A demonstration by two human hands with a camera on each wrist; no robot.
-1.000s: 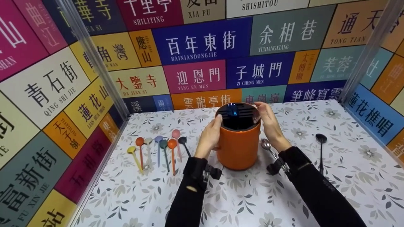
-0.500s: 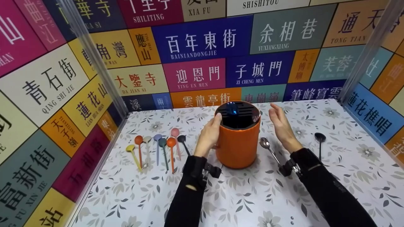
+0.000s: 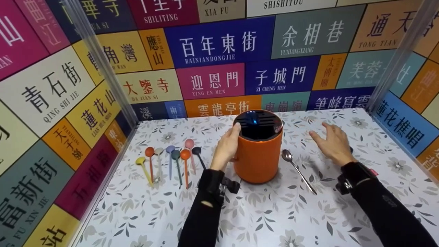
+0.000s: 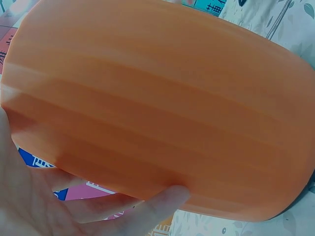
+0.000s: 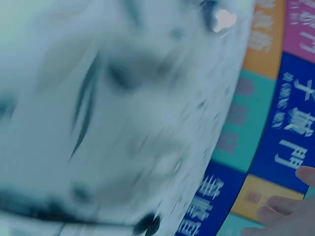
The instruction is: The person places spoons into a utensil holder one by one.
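Observation:
An orange cylindrical utensil holder point(image 3: 257, 161) with a glossy black slotted top stands upright on the table. My left hand point(image 3: 225, 146) lies along its left side, thumb at the rim. In the left wrist view a fingertip point(image 4: 178, 192) touches the orange wall point(image 4: 162, 108), and the other fingers extend fairly straight beside it. My right hand point(image 3: 331, 142) is over the table to the right, fingers spread and holding nothing. Mostly hidden behind that hand is a black spoon point(image 3: 351, 150); its head point(image 5: 146, 224) shows in the right wrist view. A metal spoon point(image 3: 298, 171) lies between holder and right hand.
Several coloured spoons lie in a loose row left of the holder, from a yellow one point(image 3: 141, 161) to a dark one point(image 3: 197, 151). Panels printed with characters point(image 3: 219, 48) wall the flower-patterned table point(image 3: 253, 219) at the back and both sides.
My right hand has let go of the utensil holder and moved right, over the black spoon, its fingers spreading. The left hand has stayed at the holder, which stands nearly where it was.

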